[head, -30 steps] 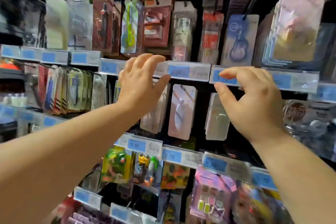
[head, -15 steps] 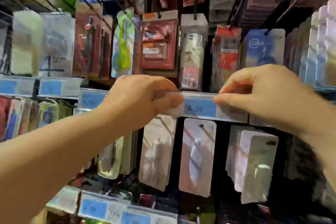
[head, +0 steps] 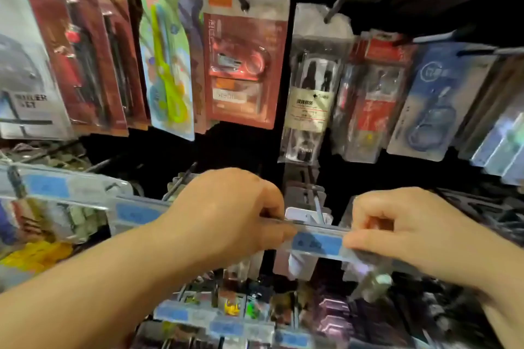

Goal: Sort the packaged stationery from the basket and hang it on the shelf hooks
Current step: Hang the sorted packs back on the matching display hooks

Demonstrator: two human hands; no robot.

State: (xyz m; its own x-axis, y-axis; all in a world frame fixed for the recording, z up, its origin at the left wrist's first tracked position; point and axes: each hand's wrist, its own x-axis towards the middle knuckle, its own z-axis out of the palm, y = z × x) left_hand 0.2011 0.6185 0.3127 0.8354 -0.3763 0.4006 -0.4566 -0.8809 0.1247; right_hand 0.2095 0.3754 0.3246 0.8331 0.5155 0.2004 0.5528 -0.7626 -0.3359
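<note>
My left grip is closed in a pinch, thumb and fingers curled on the left end of a clear price strip that bears one blue label. My right grip pinches the strip's right end the same way, and the strip lies about level between them. Just behind it a white pack hangs on a hook. Other packs sit behind that one, but I cannot count them.

Two more labelled strips run off to the left, and three show below my wrists.

In the row above, the stationery hangs from black hooks. I count seven fronts:
- a ruler set
- a red pen pack
- a green scissors pack
- a red stapler pack
- a clear pack of dark items
- a red-topped pack
- a blue pack

Packs further right are too blurred to count.
</note>
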